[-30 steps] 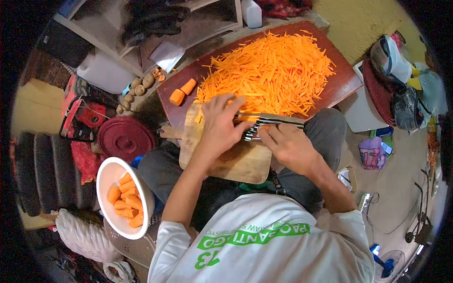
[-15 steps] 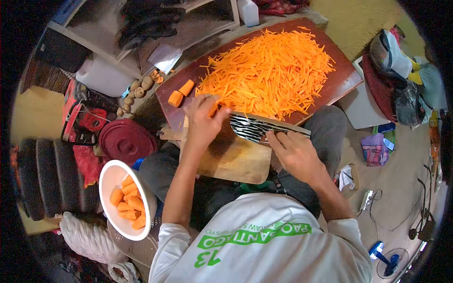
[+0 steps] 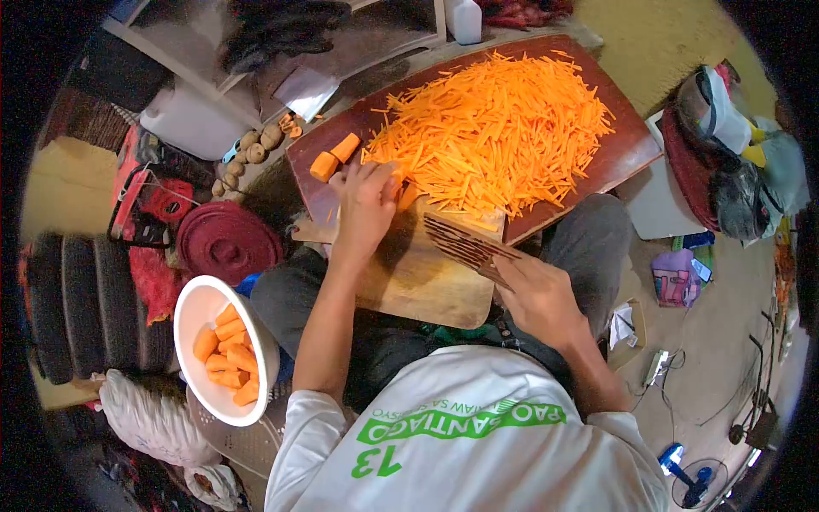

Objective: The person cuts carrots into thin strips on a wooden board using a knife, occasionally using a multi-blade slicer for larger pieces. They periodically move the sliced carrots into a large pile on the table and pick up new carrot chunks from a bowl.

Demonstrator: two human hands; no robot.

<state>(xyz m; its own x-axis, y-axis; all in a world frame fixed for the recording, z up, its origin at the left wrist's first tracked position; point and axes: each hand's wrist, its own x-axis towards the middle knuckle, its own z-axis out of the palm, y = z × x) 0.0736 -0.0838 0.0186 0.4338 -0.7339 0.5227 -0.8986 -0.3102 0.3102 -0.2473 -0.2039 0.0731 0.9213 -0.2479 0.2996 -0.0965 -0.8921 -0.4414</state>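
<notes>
My right hand [image 3: 539, 294] grips a broad-bladed knife [image 3: 467, 244] with a striped blade face, tilted above the cutting board's right side. My left hand [image 3: 368, 198] is closed around a piece of carrot [image 3: 407, 198] at the board's far edge; its fingers partly hide the carrot. The wooden cutting board [image 3: 426, 290] lies across my lap. Just beyond it, a large heap of carrot strips [image 3: 503, 136] covers much of a dark red board [image 3: 627, 141]. Two cut carrot chunks [image 3: 334, 158] lie left of the heap, near my left hand.
A white bowl [image 3: 181, 328] of peeled carrots stands at my left. Beyond it are a dark red lid [image 3: 229, 242] and several potatoes [image 3: 256, 147]. At the right are a white container [image 3: 661, 205], a purple bag [image 3: 676, 277] and a power strip [image 3: 655, 369] with cables.
The knife has tilted and moved slightly down, away from the heap; its blade face now looks brown-striped. My left hand stays near the carrot. The whole view has shifted slightly.
</notes>
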